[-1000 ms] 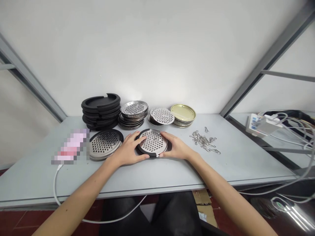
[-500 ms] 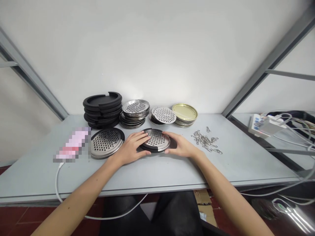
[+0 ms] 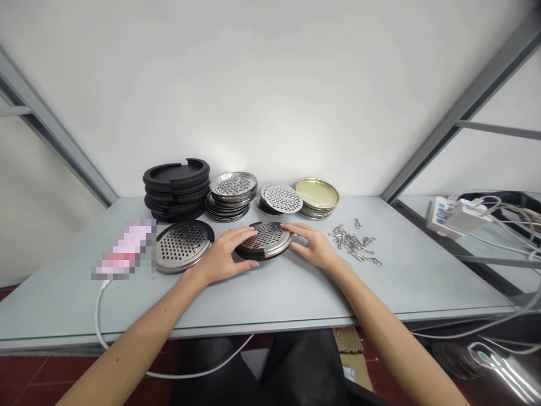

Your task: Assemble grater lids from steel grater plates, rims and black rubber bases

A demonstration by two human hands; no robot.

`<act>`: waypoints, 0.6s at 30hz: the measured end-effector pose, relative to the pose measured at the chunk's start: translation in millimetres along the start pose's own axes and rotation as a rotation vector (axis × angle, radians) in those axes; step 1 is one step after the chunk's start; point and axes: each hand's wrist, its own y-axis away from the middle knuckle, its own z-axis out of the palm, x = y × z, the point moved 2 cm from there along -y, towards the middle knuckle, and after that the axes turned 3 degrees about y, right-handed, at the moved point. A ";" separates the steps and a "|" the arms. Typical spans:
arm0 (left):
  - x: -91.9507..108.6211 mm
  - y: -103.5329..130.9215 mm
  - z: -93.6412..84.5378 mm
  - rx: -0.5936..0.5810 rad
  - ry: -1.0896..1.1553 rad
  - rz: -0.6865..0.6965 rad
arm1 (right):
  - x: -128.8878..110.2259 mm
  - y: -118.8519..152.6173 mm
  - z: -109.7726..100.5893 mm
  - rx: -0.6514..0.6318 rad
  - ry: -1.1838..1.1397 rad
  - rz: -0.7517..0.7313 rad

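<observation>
Between my hands, near the middle of the table, is a round perforated metal disc (image 3: 267,235) with a black rim along its left side. My left hand (image 3: 228,251) grips its left edge, thumb at the front and fingers on top. On the opposite edge, my right hand (image 3: 310,243) has its fingers over the rim and its thumb near the front right. The disc's right side looks slightly raised. A similar black-rimmed perforated disc (image 3: 183,245) lies just left of my left hand. Small wire clips (image 3: 353,243) lie in a loose pile right of my right hand.
Along the wall stand stacked black rings (image 3: 177,189), perforated metal discs (image 3: 234,186), flat perforated plates (image 3: 282,198) and gold-coloured lids (image 3: 318,193). A blurred-out pink object (image 3: 127,248) with a white cable (image 3: 98,316) lies left. A power strip (image 3: 459,214) sits far right.
The held disc has turned clockwise, its black rim part shifting from the front toward the left, and its right side has risen a little. My right thumb has moved up along the rim.
</observation>
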 end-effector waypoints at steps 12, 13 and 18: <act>-2.4 -0.7 0.9 0.000 0.049 0.087 | 3.2 0.9 0.0 0.092 -0.057 0.091; -2.5 -0.6 0.9 0.002 0.050 0.078 | 2.6 0.5 -0.3 0.099 -0.060 0.089; -3.6 0.2 1.3 0.016 0.047 0.057 | -1.2 -0.1 -4.2 0.139 -0.059 0.048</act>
